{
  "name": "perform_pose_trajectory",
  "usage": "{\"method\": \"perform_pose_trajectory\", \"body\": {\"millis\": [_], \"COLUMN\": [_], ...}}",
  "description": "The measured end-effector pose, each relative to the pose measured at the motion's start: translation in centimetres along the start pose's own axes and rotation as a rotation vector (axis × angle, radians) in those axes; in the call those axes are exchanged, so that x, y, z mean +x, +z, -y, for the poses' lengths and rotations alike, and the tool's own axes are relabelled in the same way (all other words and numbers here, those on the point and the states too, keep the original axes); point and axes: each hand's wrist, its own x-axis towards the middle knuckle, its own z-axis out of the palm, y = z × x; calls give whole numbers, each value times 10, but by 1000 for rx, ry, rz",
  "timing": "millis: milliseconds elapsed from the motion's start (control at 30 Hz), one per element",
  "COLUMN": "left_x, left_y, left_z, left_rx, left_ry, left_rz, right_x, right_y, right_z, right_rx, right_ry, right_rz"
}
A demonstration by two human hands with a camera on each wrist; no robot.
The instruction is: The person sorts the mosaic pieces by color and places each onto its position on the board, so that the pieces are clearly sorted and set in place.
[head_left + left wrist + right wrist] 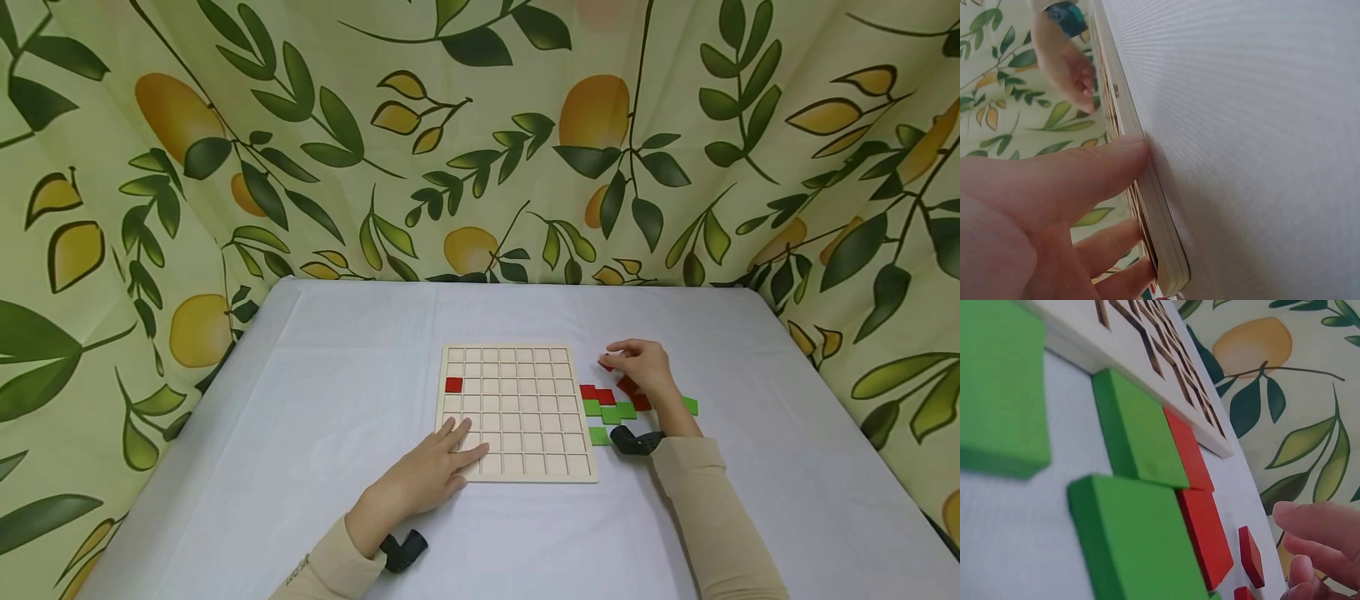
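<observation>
My left hand (431,471) rests on the near left corner of a pale wooden grid board (517,467), fingers spread over the cells. In the left wrist view, its thumb (1125,153) presses the board's side edge. Beyond the board's right side, my right hand (641,367) pinches a small red tile (606,363) at its fingertips. Within the right wrist view, the curled fingers (1329,528) show at the right edge, and the pinched tile is hidden there. One red tile (453,385) sits in a left-column cell of the board.
Several loose red tiles (587,391) and green tiles (610,413) lie along the board's right side, some beneath the right forearm. A white cloth (337,358) covers the table. Behind it hangs a leaf-and-fruit patterned curtain (480,200). Dark wrist devices (405,551) are on both arms.
</observation>
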Motion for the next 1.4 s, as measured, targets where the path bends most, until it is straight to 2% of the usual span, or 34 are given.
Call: {"method": "perform_pose_trajectory", "body": {"millis": [333, 600, 900, 1400], "left_x": [0, 1, 1, 1], "left_y": [0, 2, 1, 3], "left_z": [-1, 0, 0, 1], "left_rx": [-2, 0, 8, 14], "left_ry": [-1, 1, 4, 9], "left_rz": [-2, -4, -10, -14], "right_x": [-3, -2, -3, -5], "right_y": [-2, -2, -3, -1], "right_z": [-1, -4, -4, -2], "right_rx": [-9, -28, -27, -16], "right_ry": [54, 105, 127, 133], "right_rz": [-31, -20, -1, -21]}}
